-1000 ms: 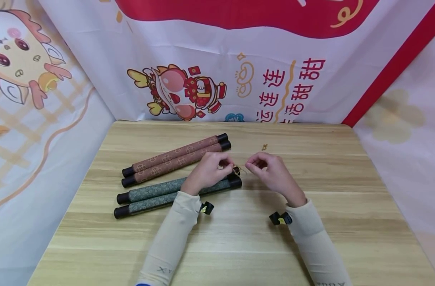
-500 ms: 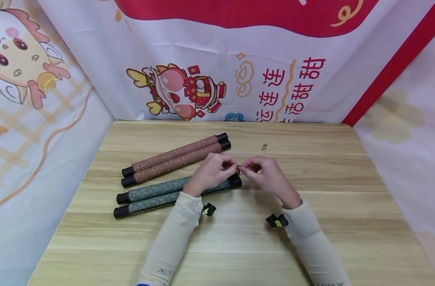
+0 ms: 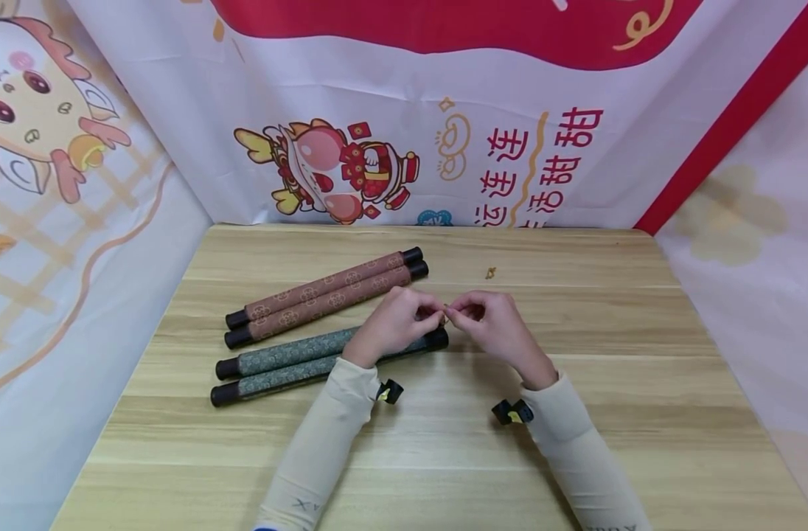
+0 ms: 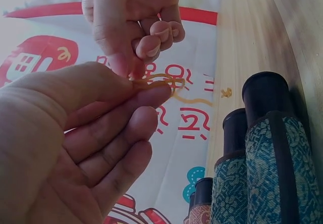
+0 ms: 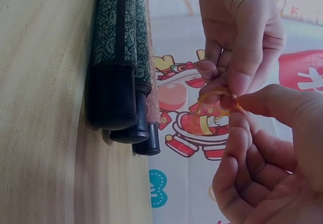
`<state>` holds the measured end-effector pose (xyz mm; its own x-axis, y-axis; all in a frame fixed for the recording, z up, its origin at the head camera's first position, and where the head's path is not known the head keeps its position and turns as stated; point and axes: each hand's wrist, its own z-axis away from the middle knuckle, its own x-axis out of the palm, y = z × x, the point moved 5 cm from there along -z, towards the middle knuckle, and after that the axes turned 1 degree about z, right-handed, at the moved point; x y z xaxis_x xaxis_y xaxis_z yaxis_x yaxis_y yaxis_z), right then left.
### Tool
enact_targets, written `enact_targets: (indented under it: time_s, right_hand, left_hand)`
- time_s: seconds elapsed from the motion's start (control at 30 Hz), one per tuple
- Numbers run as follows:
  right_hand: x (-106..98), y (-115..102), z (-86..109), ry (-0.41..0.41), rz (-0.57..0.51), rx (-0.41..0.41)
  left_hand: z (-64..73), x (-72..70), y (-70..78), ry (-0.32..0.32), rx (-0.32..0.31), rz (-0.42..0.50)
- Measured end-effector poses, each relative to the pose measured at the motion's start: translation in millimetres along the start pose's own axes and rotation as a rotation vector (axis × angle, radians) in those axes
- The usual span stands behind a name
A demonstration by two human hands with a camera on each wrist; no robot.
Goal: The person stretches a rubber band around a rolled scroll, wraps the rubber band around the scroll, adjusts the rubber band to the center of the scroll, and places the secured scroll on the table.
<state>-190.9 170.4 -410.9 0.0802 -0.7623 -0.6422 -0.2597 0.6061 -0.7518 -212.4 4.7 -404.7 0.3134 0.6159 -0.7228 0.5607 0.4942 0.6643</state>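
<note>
My left hand [image 3: 392, 324] and right hand [image 3: 503, 328] meet fingertip to fingertip just above the right end of a green patterned scroll [image 3: 284, 359]. Between thumb and forefinger, each hand pinches a thin yellow rubber band [image 4: 176, 81]. Its loops stick out past the left fingertips in the left wrist view, and a curved strand shows in the right wrist view. The pinched part is covered by the fingertips. The scroll is rolled from both sides into two rods with dark end knobs; my left hand hides part of it in the head view.
A reddish-brown scroll [image 3: 324, 293] with black knobs lies behind the green one, slanted the same way. A small yellow twisted band [image 3: 491, 273] lies on the wooden table [image 3: 610, 332] beyond the right hand. Printed cloth [image 3: 377, 74] hangs along the table's back edge.
One second ago the hands were apart, with thin loops trailing from the left fingertips. The right hand has moved left to meet them and now pinches the band too. The scrolls have stayed put.
</note>
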Motion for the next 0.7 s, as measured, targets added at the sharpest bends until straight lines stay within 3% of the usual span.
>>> enact_targets:
  time_s: [0.37,0.7]
  right_hand:
    - [-5.4,4.2,1.3,0.000,-0.033,0.022]
    - [-38.3,28.7,1.5,0.140,-0.024,0.129]
  left_hand:
    - [0.1,-0.5,-6.9,0.017,-0.004,0.035]
    - [13.0,-29.3,-30.2,0.123,-0.068,0.081]
